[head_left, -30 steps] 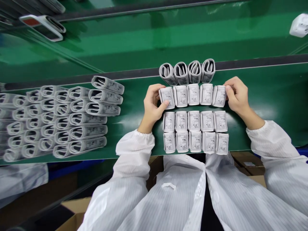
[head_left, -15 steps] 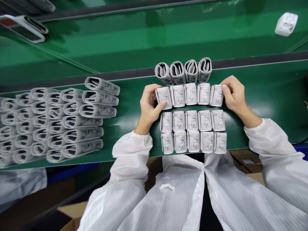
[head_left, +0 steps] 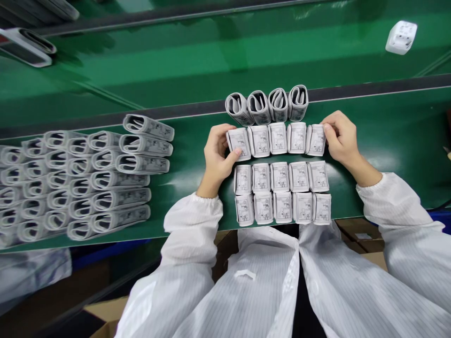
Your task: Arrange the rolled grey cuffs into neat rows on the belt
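Note:
In the middle of the green bench lies a row of flat folded bundles, grey-white with printed line drawings. My left hand grips the leftmost printed bundle, thumb on its face and fingers partly hidden behind it. At the other end, my right hand pinches the edge of the rightmost printed bundle. Just behind this row, several rolled bundles stand with their dark coiled ends showing. Nearer my body, two more rows of printed bundles sit close together.
Many rolled bundles are stacked on the left of the green bench. A dark ledge runs along the back. Beyond it sit a white socket block at right and a white device at far left. Cardboard boxes stand below.
Both hands keep their hold on the ends of the row, and the bundles stay in place. The view has shifted slightly.

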`<act>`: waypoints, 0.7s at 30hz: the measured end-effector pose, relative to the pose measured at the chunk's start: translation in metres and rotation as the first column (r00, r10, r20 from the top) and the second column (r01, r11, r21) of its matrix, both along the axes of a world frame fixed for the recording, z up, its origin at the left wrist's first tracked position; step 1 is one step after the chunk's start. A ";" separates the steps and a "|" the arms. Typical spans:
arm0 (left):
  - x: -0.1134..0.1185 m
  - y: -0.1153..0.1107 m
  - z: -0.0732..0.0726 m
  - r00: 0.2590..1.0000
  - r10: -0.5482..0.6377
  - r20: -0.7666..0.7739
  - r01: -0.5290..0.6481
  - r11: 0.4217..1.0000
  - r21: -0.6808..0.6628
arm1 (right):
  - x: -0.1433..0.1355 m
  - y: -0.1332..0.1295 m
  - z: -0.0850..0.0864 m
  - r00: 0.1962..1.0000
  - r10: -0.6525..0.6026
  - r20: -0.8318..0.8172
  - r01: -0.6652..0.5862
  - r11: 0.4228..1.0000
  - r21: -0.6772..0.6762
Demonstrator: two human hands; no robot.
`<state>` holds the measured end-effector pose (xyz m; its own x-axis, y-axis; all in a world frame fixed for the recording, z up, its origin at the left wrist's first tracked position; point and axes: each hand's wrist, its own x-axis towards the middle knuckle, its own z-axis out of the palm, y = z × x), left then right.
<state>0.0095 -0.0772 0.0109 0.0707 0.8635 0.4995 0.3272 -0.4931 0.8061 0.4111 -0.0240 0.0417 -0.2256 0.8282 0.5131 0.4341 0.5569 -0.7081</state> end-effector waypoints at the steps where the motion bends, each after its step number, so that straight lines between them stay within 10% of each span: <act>1: 0.000 0.000 0.000 1.000 -0.001 0.002 0.001 1.000 0.000 | 0.000 0.000 0.000 1.000 0.001 -0.002 -0.001 1.000 0.000; 21: 0.002 0.001 0.000 0.999 -0.026 0.030 0.027 1.000 -0.014 | 0.002 0.000 0.001 0.999 -0.029 0.032 0.030 0.999 -0.037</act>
<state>0.0111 -0.0760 0.0106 0.0787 0.8688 0.4889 0.2899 -0.4892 0.8226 0.4130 -0.0238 0.0424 -0.2165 0.8533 0.4744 0.4718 0.5168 -0.7143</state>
